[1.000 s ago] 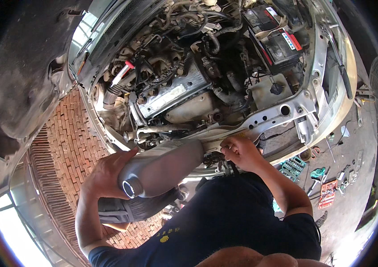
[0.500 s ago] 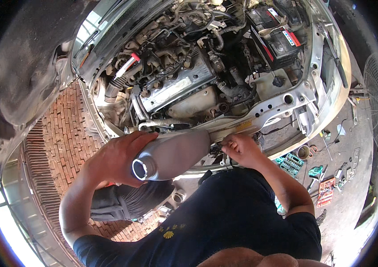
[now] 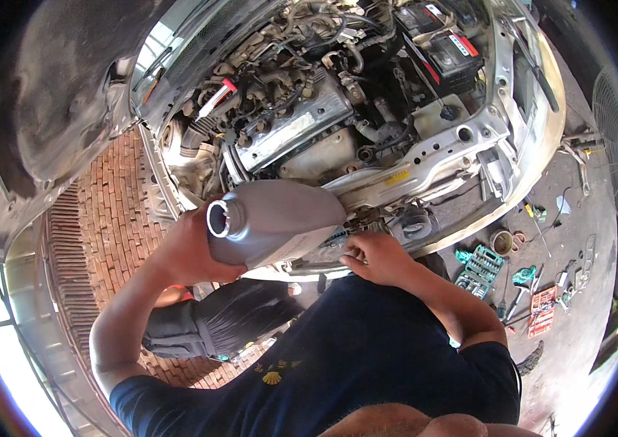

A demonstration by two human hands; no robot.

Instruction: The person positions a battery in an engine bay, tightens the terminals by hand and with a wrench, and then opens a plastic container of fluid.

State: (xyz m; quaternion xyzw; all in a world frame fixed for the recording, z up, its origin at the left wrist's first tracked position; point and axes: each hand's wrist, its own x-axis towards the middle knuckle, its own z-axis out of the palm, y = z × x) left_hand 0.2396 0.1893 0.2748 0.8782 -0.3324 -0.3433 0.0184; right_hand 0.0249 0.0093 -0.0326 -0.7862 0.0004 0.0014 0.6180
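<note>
My left hand (image 3: pixel 194 251) is wrapped round the neck end of a grey plastic jug (image 3: pixel 287 218), tipped on its side over the front edge of the car. Its round mouth, with a whitish rim and no cap, points toward my left wrist. My right hand (image 3: pixel 378 258) is apart from the jug, just past its base, by the front panel (image 3: pixel 425 171). Its fingers are curled together, and whatever they may hold is hidden. Beyond the jug lies the engine with its silvery valve cover (image 3: pixel 294 127).
A black battery (image 3: pixel 447 62) sits at the back right of the engine bay. A red-tipped white tube (image 3: pixel 216 98) stands at the engine's left. The raised hood (image 3: pixel 54 109) looms on the left. On the floor at right lie green (image 3: pixel 480 271) and red (image 3: pixel 542 312) tool cases.
The jug has turned in my left hand, its upper side coming more into view. My right hand has drawn back from the front panel toward my body.
</note>
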